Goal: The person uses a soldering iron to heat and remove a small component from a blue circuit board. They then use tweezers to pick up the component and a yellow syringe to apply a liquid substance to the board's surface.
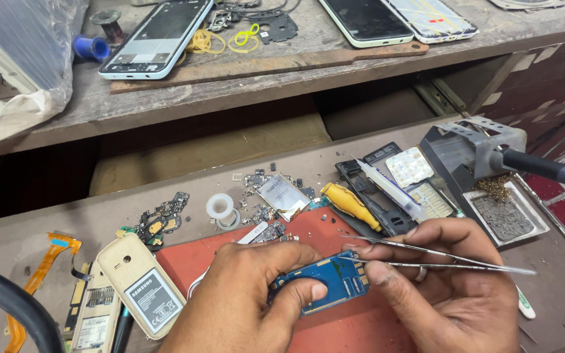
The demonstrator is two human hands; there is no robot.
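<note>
My left hand grips a small blue circuit board against a red work mat, thumb pressed on the board's lower edge. My right hand holds thin metal tweezers, their tips pointing left at the board's upper right corner. The fingers of the right hand also touch the board's right end.
A beige phone back with battery lies left of the mat. A yellow-handled screwdriver, syringe, tape roll and loose boards sit behind. A soldering iron stand is at right. Phones lie on the upper shelf.
</note>
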